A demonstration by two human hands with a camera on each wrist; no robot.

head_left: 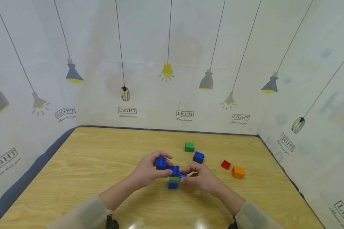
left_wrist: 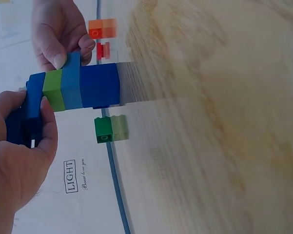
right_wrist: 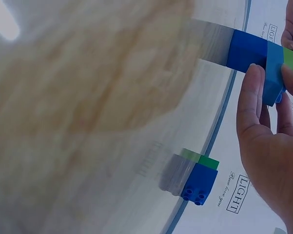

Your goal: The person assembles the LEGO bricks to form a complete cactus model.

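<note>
A stack of toy building bricks stands upright on the table between both hands. Its bottom is a dark blue brick (left_wrist: 100,87), under a lighter blue brick (right_wrist: 273,73) that juts out to the right. Above that sits a lime green brick (left_wrist: 53,90), then a blue brick (head_left: 175,170) at the top. Another blue brick (head_left: 161,163) sits out on the upper left side. My left hand (head_left: 147,170) grips the upper blue bricks between thumb and fingers. With thumb and fingers, my right hand (head_left: 202,178) pinches the jutting end of the lighter blue brick.
Beyond the stack lie a green brick (head_left: 189,147) and a loose blue brick (head_left: 198,157). Farther right are a small red brick (head_left: 225,164) and an orange brick (head_left: 238,172). A lamp-patterned curtain (head_left: 149,108) borders the wooden table (head_left: 103,152) at the back and sides.
</note>
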